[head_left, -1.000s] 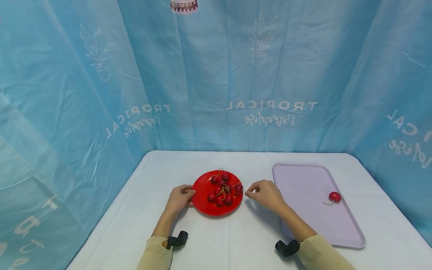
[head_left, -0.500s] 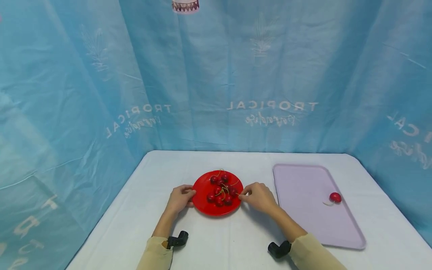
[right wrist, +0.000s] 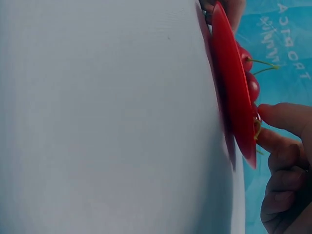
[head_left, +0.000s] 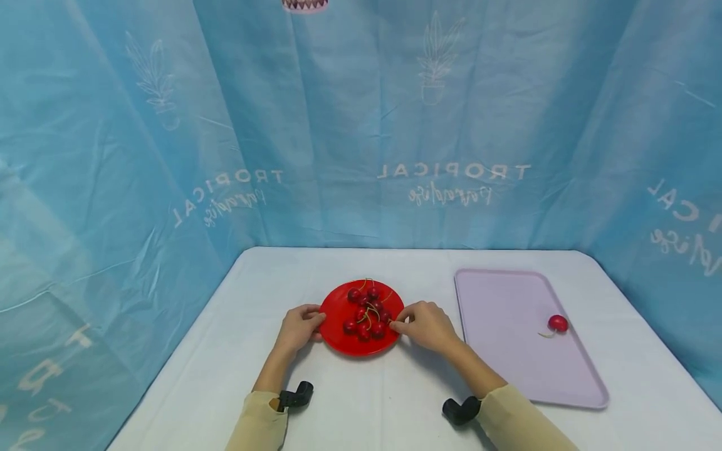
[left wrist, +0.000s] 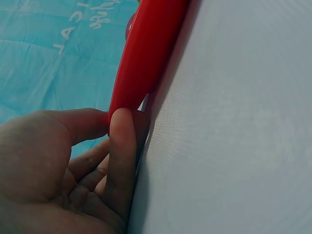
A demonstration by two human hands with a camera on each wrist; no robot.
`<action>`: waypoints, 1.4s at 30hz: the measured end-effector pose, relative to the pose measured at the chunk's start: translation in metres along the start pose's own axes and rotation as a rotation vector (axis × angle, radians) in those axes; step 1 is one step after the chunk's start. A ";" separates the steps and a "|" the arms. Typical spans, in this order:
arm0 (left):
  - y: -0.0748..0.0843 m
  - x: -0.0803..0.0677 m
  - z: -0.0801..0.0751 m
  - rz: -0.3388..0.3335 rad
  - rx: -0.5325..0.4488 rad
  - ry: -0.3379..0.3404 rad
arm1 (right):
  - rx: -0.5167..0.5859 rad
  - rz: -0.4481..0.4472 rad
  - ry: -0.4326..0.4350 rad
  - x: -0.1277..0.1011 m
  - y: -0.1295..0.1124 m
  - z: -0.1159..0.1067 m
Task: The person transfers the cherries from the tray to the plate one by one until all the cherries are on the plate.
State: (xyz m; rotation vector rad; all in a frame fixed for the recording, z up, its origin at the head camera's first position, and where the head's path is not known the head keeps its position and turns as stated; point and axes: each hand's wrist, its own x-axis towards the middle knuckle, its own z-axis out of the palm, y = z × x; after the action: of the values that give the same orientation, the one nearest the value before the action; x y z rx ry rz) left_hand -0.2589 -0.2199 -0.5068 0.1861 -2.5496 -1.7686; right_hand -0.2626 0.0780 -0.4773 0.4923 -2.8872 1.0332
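Pinching at the near right rim of the red plate (head_left: 338, 338), the right hand (head_left: 425, 326) has thumb and forefinger closed together over a cherry stem (right wrist: 257, 127); the wrist view shows the two fingertips (right wrist: 273, 114) meeting right at the rim, but whether the stem is truly caught between them cannot be told. Remaining fingers curl loosely under.

Left hand (head_left: 299, 327) steadies the plate from the opposite side: thumb and curled fingers grip the left rim (left wrist: 127, 105), heel on the desk (head_left: 395, 401).

Cherries (head_left: 366, 313) sit heaped mid-plate, stems tangled across each other. One single cherry (head_left: 558, 323) lies on the lilac tray (head_left: 496, 351), well apart to the right.

Judgement on doing this step well:
- Take one stem only, close to the fruit end if reachable; crossed stems could drag a neighbour off the plate.
- Lift straight up first, then clear sideways.
- Keep the left hold firm so the plate does not slide or tip.
- Light pinch: a stem may snap or pull free of the fruit.
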 end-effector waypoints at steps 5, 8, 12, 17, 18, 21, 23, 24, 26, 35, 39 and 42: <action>0.000 0.002 -0.002 -0.007 0.015 0.014 | 0.009 0.000 0.024 -0.001 0.001 -0.010; 0.001 0.002 -0.002 -0.011 0.023 0.023 | 0.012 -0.009 0.031 -0.001 0.002 -0.017; 0.002 0.000 -0.003 -0.009 0.025 0.026 | -0.002 -0.016 0.047 -0.004 0.005 -0.024; 0.002 -0.001 -0.005 -0.006 0.019 0.036 | 0.017 -0.022 0.061 -0.005 0.011 -0.029; 0.002 -0.001 -0.005 -0.006 0.019 0.036 | 0.027 -0.020 0.062 -0.006 0.012 -0.029; 0.002 -0.002 -0.005 -0.006 0.014 0.033 | 0.038 -0.008 0.066 -0.007 0.015 -0.032; 0.002 -0.002 -0.005 -0.011 0.009 0.029 | 0.032 0.000 0.072 -0.009 0.017 -0.034; 0.002 -0.003 -0.005 -0.015 0.007 0.030 | 0.028 0.003 0.076 -0.010 0.018 -0.035; 0.002 -0.004 -0.005 -0.017 0.001 0.034 | 0.017 0.011 0.085 -0.012 0.021 -0.039; 0.001 -0.005 -0.004 -0.027 0.019 0.046 | -0.002 0.062 0.101 -0.025 0.036 -0.058; 0.003 -0.004 -0.001 0.004 0.018 0.024 | -0.014 0.085 0.105 -0.029 0.043 -0.064; 0.003 -0.003 0.000 0.002 0.020 0.014 | -0.034 0.092 0.109 -0.031 0.049 -0.068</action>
State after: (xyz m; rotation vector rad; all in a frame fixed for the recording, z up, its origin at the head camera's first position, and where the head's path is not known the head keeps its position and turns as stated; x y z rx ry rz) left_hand -0.2563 -0.2182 -0.5036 0.1957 -2.5576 -1.7358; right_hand -0.2527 0.1648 -0.4587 0.2942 -2.8491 0.9867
